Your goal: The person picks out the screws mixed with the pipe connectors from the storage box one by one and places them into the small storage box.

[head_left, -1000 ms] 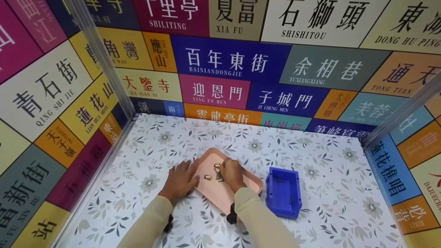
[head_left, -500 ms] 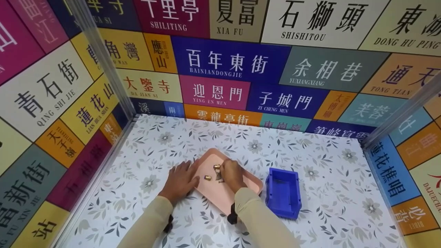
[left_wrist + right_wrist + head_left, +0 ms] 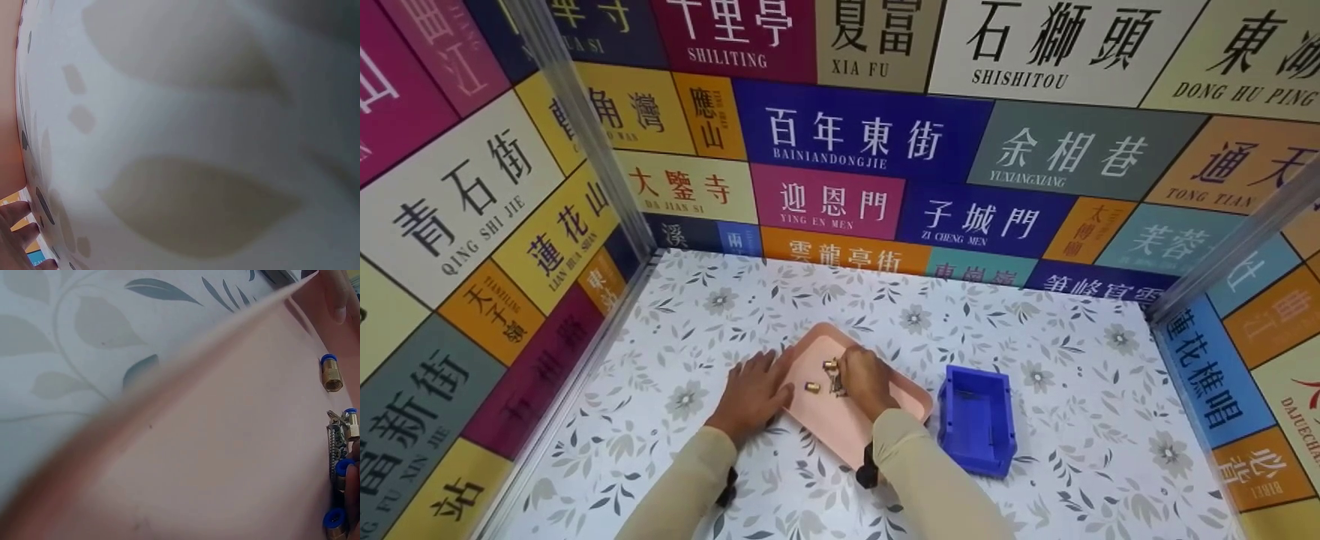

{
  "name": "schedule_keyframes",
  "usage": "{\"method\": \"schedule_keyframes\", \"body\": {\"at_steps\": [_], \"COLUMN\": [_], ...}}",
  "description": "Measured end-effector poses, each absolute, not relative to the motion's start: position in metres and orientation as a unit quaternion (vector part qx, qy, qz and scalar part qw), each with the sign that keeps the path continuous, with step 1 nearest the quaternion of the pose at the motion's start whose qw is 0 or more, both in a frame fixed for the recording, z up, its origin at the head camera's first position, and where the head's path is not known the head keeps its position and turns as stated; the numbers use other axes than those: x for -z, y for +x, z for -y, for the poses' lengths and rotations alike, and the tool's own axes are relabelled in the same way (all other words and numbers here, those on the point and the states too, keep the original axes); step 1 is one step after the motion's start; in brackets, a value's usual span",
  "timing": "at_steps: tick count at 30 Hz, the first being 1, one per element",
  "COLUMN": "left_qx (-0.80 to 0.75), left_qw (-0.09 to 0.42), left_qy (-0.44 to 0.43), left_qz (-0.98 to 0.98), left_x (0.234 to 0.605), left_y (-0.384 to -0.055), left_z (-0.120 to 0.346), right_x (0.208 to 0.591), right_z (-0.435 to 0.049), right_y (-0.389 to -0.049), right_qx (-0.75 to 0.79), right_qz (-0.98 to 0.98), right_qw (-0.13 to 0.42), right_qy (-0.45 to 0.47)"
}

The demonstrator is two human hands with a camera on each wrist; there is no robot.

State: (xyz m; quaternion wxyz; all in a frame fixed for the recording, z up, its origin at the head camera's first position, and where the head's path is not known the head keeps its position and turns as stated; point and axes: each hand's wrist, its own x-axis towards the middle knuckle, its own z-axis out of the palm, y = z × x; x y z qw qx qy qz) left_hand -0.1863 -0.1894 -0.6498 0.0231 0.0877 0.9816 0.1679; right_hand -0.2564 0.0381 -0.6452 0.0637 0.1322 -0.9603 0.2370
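In the head view, a pink tray (image 3: 829, 431) lies on the table with a brass fitting (image 3: 811, 387) and a small heap of screws (image 3: 835, 385) in it. My right hand (image 3: 867, 381) reaches down into the tray with curled fingers. The right wrist view shows its fingertips around a blue-ringed brass push-in fitting (image 3: 344, 467), with another such fitting (image 3: 336, 523) close by and one (image 3: 351, 421) beside the screws. My left hand (image 3: 754, 394) lies with spread fingers along the tray's left edge, thumb at the rim. The right palm hides part of the heap.
A blue bin (image 3: 976, 424) stands just right of the tray, with a few thin dark pieces inside. Leaf-patterned paper covers the table (image 3: 720, 300). Panels with printed signs (image 3: 862, 127) rise behind and on both sides.
The fitting beside my right fingers has shifted slightly, and the screws under them have been stirred a little. My left hand and the tray stay where they were.
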Motion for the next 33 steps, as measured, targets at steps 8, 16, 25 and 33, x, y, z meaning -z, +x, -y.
{"method": "schedule_keyframes", "body": {"at_steps": [8,16,25,33], "left_qx": [-0.169,-0.169,-0.176,-0.179], "left_qw": [0.034,0.025,0.032,0.038], "left_qy": [0.078,0.086,0.079,0.070], "left_qz": [-0.982,-0.981,-0.981,-0.981], "left_x": [0.650,0.650,0.649,0.650], "left_y": [-0.187,-0.187,-0.187,-0.186], "left_z": [0.188,0.188,0.187,0.187], "right_x": [0.642,0.638,0.625,0.590], "right_z": [-0.040,-0.042,-0.051,-0.070], "right_y": [-0.254,-0.257,-0.262,-0.265], "right_qx": [-0.288,-0.352,-0.371,-0.337], "right_qz": [0.948,0.925,0.918,0.933], "right_qw": [0.051,0.059,0.054,0.047], "right_qy": [0.127,0.131,0.128,0.115]}}
